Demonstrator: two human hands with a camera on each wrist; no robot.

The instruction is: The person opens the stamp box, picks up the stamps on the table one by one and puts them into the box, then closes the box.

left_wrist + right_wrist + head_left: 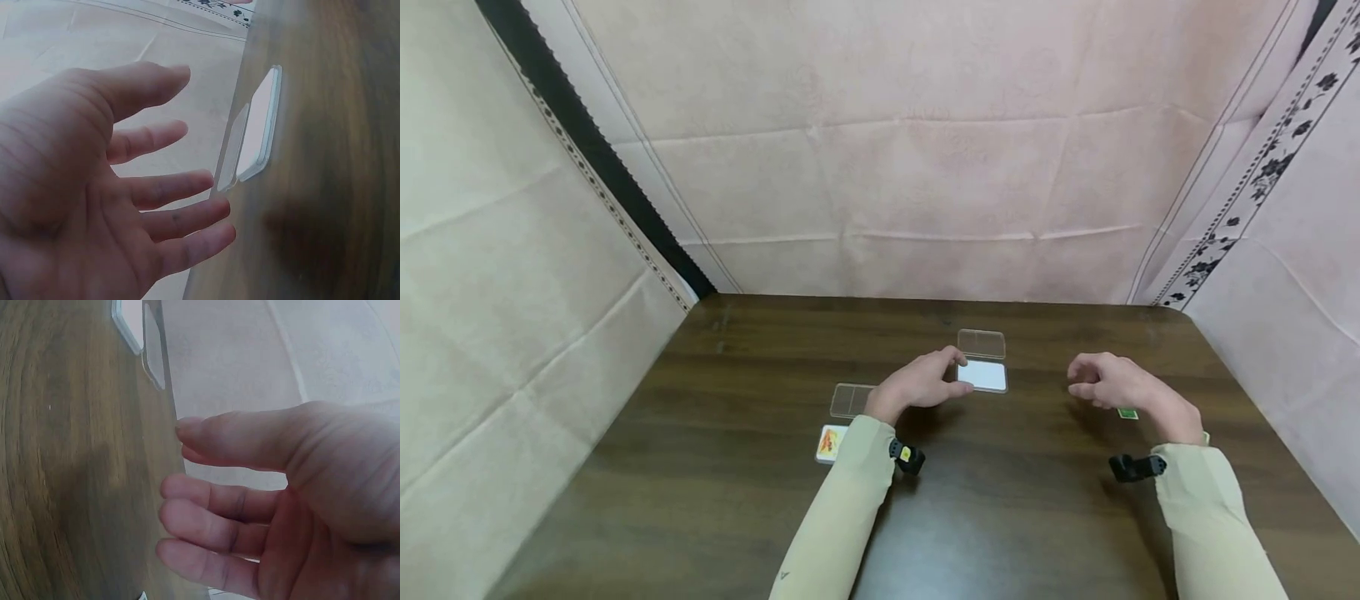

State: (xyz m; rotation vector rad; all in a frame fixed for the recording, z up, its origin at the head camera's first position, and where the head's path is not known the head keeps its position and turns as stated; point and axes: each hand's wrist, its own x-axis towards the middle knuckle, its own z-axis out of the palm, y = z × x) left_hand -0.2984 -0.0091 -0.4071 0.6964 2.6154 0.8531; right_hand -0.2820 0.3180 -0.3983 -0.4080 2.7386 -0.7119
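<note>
Where wrist views cannot, head view shows an orange-pictured card (831,442).

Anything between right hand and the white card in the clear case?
Nothing; just bare tabletop between the right hand and the white card. Shows in the head view.

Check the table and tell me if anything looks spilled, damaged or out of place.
Nothing stands out: no spill or damage shows. The white stack lies flat beside its clear lid, and the picture card lies flat too. The right hand partly hides a green piece, so I can't judge that.
</note>
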